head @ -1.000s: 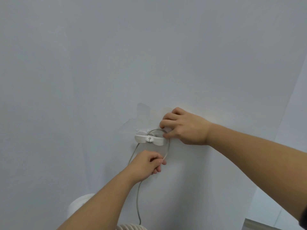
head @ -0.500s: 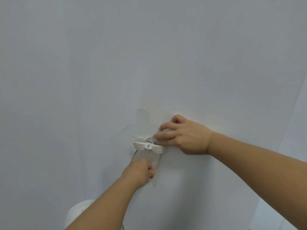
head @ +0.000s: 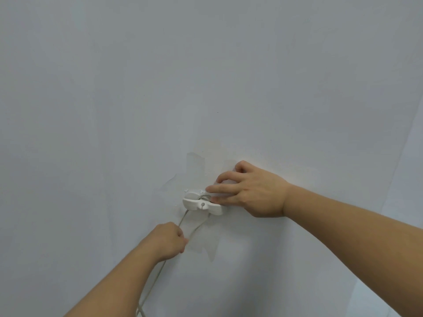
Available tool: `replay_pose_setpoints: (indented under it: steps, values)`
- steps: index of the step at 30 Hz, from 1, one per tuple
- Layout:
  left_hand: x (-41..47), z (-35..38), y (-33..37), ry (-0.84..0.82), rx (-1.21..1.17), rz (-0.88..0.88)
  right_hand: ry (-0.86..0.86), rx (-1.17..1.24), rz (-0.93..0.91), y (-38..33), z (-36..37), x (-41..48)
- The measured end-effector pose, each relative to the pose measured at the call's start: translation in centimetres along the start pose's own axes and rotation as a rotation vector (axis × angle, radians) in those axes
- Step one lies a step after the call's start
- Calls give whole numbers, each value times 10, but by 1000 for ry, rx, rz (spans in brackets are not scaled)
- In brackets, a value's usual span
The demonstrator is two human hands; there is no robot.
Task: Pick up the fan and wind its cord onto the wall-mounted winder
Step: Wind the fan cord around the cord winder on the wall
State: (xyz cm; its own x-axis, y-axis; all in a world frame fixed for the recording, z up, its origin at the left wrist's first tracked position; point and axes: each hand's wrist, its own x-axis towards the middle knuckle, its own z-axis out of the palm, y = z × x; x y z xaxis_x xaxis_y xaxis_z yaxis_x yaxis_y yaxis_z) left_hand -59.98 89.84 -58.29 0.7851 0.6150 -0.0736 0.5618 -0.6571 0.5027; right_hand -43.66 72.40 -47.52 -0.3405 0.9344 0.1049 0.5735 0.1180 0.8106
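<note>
A small white winder (head: 198, 204) is fixed to the pale wall, low and centre. A thin grey-white cord (head: 194, 233) loops around it, with two strands running down to my left hand (head: 167, 241), which is closed around the cord just below the winder. The cord carries on past my left wrist to the bottom edge. My right hand (head: 251, 193) rests against the wall at the winder's right end, its fingertips pressing the cord at the winder. The fan is out of view.
The wall (head: 206, 76) fills nearly the whole view. Patches of peeled paint (head: 194, 163) surround the winder. A wall corner (head: 389, 179) runs down the far right.
My left hand has dropped lower and to the left, drawing the cord down from the winder. The view tilted up, so the fan at the bottom edge left the frame. My right hand stays at the winder.
</note>
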Motion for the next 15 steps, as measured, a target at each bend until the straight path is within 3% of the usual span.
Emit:
replay_pose_setpoints:
  steps: [4,15]
  values:
    - [2,-10,-17,147,-258,-82,-14,4,-10,0,2,0]
    - [20,-9,-1,645,-414,-110,-42,11,-2,0,0,0]
